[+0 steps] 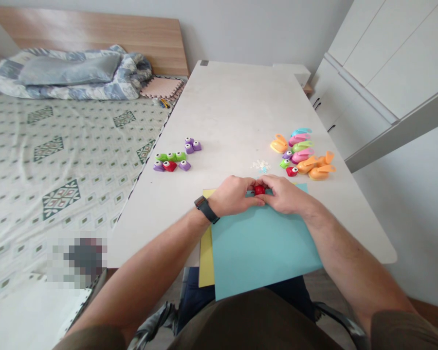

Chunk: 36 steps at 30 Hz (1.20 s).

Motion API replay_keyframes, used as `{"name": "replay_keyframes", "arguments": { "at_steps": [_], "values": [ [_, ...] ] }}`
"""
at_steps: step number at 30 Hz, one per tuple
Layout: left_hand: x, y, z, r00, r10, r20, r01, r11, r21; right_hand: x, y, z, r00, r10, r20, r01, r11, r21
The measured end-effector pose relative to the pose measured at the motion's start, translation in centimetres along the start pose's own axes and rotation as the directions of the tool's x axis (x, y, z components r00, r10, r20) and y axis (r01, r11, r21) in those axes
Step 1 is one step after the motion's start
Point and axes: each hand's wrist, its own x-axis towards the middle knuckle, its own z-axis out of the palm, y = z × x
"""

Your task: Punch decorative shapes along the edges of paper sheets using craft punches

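A small red craft paper punch [259,190] is held between my left hand [235,195] and my right hand [283,194], at the far edge of a light blue sheet of paper [266,248]. Fingers of both hands are closed around the punch from either side and hide part of it. The blue sheet's near end hangs past the table edge over my lap. Beneath it, a yellow sheet [206,262] shows along the left. Just beyond my hands lies a small pile of white and blue paper cut-outs [261,166].
Several small purple, green and red punches [171,156] stand at the left of the white table [233,107]. On the right are larger lever punches [306,153] in orange, pink, green and blue, with small ones beside them. A bed [95,141] adjoins the table's left side.
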Motion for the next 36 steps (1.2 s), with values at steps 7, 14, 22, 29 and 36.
{"name": "replay_keyframes", "arguments": {
  "at_steps": [7,14,22,29,36],
  "values": [
    [0.1,0.1,-0.1,1.0,-0.001,0.009,0.001,1.0,0.002,0.0,-0.2,0.0,1.0,0.006,0.001,-0.006,1.0,-0.01],
    [-0.1,0.1,-0.1,1.0,-0.009,0.011,0.009,1.0,-0.002,0.1,-0.2,0.3,1.0,-0.019,-0.01,0.019,1.0,-0.004],
    [-0.3,0.3,-0.8,0.998,-0.054,0.019,0.055,0.998,-0.043,0.0,-0.2,0.0,1.0,-0.007,0.007,0.007,1.0,0.0],
    [-0.7,-0.2,-0.9,1.0,-0.012,0.019,0.013,0.995,-0.102,-0.1,-0.2,-0.2,1.0,-0.02,0.008,0.019,1.0,0.014],
    [-0.8,-0.8,-1.1,0.999,-0.005,0.045,0.011,0.989,-0.145,-0.1,-0.4,-0.4,0.999,-0.032,0.011,0.032,0.999,0.012]
  ]
}}
